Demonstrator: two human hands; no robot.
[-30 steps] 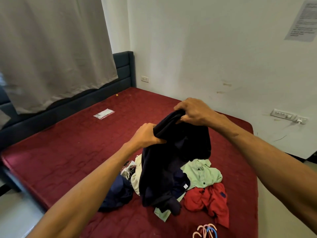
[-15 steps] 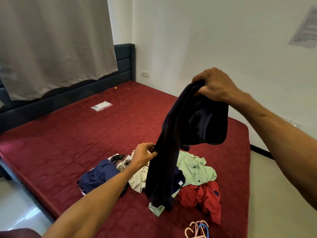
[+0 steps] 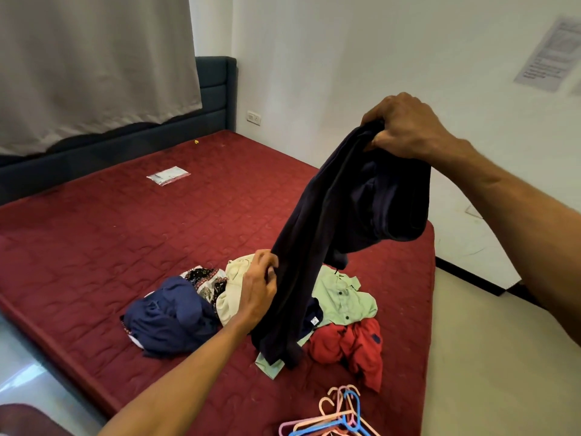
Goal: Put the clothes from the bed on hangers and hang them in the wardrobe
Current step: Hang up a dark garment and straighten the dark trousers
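A dark navy garment (image 3: 330,234) hangs in the air over the bed. My right hand (image 3: 405,127) grips its top end, raised high. My left hand (image 3: 259,287) pinches its edge lower down on the left side. Its lower end touches the clothes pile on the red mattress (image 3: 125,234). The pile holds a blue garment (image 3: 169,313), a cream one (image 3: 232,291), a patterned one (image 3: 204,278), a light green shirt (image 3: 342,297) and a red garment (image 3: 355,344). Several plastic hangers (image 3: 333,420), pink, peach and blue, lie at the mattress's near edge.
A small plastic packet (image 3: 168,175) lies far back on the mattress. The dark headboard (image 3: 217,89) and a grey curtain (image 3: 94,64) stand behind. A white wall (image 3: 345,58) runs along the right. Pale floor (image 3: 490,366) lies right of the bed.
My right hand has lifted the dark garment up and to the right. My left hand has slid down from the top to its lower edge.
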